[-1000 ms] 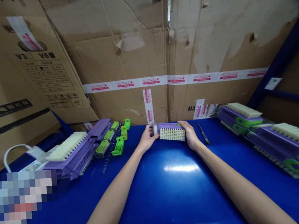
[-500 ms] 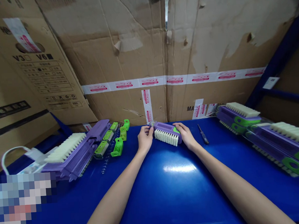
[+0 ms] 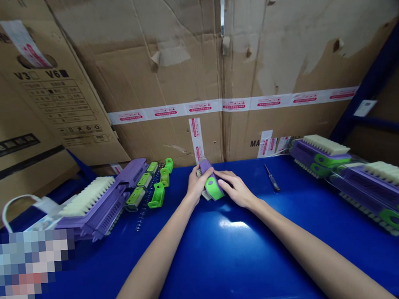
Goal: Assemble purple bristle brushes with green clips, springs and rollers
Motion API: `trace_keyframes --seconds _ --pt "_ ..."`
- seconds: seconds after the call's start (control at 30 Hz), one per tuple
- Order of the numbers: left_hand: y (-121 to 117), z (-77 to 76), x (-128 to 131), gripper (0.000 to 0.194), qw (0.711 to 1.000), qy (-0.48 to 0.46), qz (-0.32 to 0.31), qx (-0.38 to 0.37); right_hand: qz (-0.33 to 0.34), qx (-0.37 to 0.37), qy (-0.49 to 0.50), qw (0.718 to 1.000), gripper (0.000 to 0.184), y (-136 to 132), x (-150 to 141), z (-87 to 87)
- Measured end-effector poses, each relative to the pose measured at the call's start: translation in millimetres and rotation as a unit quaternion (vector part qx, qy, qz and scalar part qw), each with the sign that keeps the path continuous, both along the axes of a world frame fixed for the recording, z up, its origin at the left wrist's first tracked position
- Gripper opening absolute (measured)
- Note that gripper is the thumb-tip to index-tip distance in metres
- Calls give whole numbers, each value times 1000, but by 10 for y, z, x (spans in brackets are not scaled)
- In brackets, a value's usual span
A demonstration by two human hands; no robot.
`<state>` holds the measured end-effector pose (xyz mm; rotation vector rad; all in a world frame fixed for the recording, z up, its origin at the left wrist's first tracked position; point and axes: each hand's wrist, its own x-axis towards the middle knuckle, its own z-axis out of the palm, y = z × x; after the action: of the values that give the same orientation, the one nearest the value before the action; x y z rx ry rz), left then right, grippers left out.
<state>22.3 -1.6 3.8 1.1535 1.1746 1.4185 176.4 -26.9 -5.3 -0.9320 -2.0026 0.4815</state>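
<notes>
A purple brush with a green end piece (image 3: 211, 184) and pale bristles is held over the far middle of the blue table (image 3: 234, 256), turned end-on towards me. My left hand (image 3: 195, 186) grips its left side, fingers wrapped round it. My right hand (image 3: 234, 186) lies on its right side, fingers curled against the green end. Both forearms reach in from the bottom of the view.
Stacked purple brushes (image 3: 97, 202) and loose green parts (image 3: 158, 194) with a spring lie at the left. A small screwdriver (image 3: 271, 177) lies right of my hands. More purple and green brushes (image 3: 358, 175) line the right edge. Cardboard boxes (image 3: 187, 68) wall the back.
The brush has been turned from lying sideways with bristles facing me to pointing end-on, green end towards me. Both hands moved closer together and slightly left.
</notes>
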Motion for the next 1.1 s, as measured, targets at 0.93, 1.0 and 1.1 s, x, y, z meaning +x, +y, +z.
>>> trace_keyframes --seconds 0.93,1.0,1.1 --pt "185 68 -515 36 984 168 15 -63 -142 -121 -3 982 53 108 -25 -162" --pt "179 89 -472 44 964 257 67 -31 -141 -119 -8 983 53 113 -20 -166" --pt "140 127 -357 53 921 374 107 5 -107 -118 -9 987 56 106 -10 -157"
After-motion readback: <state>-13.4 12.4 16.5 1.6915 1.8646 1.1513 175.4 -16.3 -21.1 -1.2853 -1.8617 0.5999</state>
